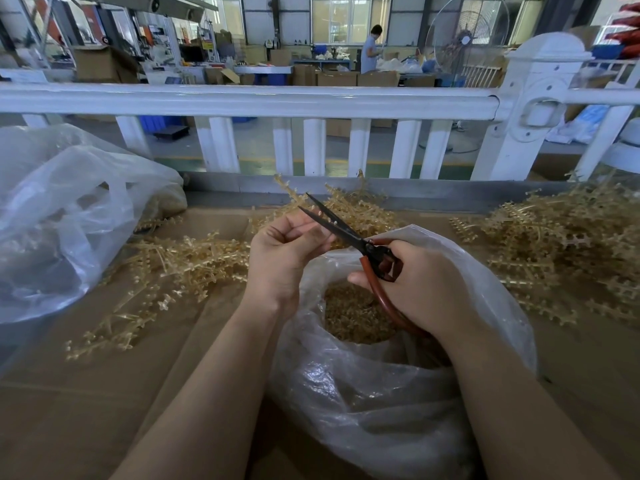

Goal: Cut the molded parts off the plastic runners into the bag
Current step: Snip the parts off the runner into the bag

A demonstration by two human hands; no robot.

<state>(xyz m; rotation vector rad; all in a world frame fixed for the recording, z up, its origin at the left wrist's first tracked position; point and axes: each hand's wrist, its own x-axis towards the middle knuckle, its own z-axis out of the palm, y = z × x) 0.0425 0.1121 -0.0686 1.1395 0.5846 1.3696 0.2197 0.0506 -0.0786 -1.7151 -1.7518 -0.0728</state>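
Here the left hand [284, 251] pinches a thin, barely visible runner piece above the bag [398, 358], while the right hand [426, 285] grips the scissors [349, 233], blades parted toward 11 o'clock. Runners [194, 258] look light, springy, brittle; best held by the stem.

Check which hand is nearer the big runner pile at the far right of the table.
Right. The right hand, gripping the scissors over the bag, sits just left of that pile. The left hand is farther left, beyond the blades.
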